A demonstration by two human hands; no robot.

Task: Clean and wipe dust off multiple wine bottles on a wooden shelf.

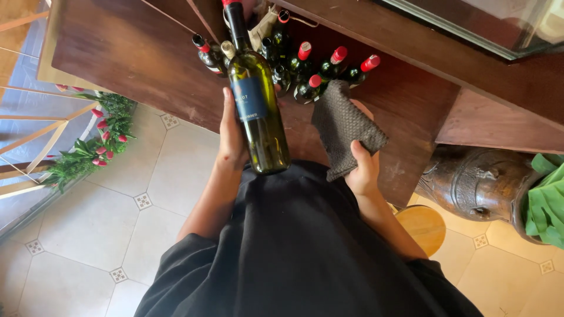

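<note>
My left hand (231, 141) grips a green glass wine bottle (258, 111) with a dark blue label and a red cap. The bottle's base rests against my black shirt and its neck points away from me. My right hand (363, 170) holds a dark grey woven cloth (343, 126) just right of the bottle, apart from it. Beyond both hands, several dark bottles with red caps (305, 70) stand on a brown wooden counter (135, 53).
A dark bronze-coloured vessel (479, 182) sits on the floor at right, beside green leaves (546, 199). A round wooden stool top (424, 226) is under my right forearm. A garland of green leaves and red flowers (97, 144) lies at left on the tiled floor (94, 223).
</note>
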